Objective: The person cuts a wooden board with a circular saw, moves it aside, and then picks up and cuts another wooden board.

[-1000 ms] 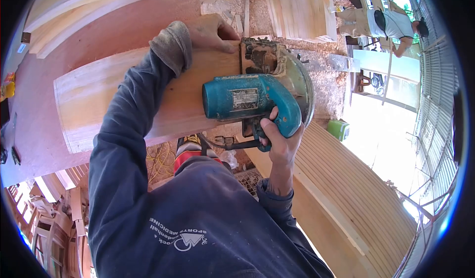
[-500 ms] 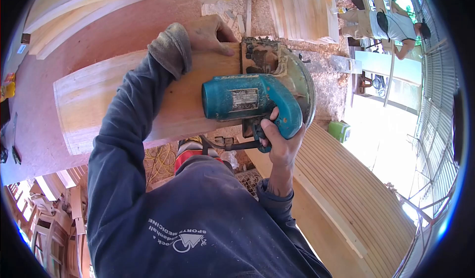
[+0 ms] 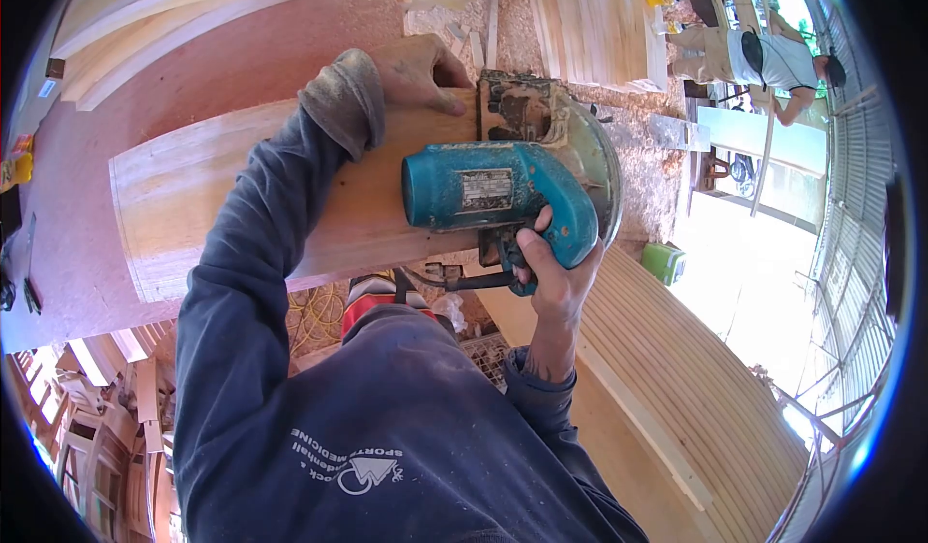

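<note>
The right hand (image 3: 561,287) has its fingers wrapped around the handle of the teal circular saw (image 3: 454,192); the motor lies crosswise, up and left of them. Farther from that handle, the left hand (image 3: 411,71) touches the upper edge of the long, pale wooden board (image 3: 198,210), its grip hard to tell.

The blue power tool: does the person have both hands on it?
No, the right hand grips its handle, while the left hand is on the wooden board.

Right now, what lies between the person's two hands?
The head view shows a strip of wooden board, then the teal saw, between the left hand and the right hand.
</note>
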### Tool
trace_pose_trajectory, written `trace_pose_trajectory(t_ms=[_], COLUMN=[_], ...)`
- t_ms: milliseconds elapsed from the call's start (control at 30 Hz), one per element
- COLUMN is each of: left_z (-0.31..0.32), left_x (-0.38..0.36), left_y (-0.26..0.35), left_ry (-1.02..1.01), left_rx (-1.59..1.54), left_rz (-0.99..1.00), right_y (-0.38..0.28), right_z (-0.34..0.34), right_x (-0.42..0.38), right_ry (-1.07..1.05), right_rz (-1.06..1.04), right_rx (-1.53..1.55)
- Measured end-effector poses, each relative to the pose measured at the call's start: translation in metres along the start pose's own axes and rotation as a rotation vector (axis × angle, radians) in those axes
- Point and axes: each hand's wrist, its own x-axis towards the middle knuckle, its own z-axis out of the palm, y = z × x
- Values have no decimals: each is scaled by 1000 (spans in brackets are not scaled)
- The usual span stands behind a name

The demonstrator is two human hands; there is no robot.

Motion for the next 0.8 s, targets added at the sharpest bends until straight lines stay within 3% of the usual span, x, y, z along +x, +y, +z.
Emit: trace_pose_trajectory(t_ms=[800], left_z=[5], left_x=[4], left_y=[-12], left_ry=[7], left_rx=[-31], left_rz=[56], right_y=[-4], right_z=[5], right_x=[15], right_ry=[-28], right_rz=[-13], right_rx=[8])
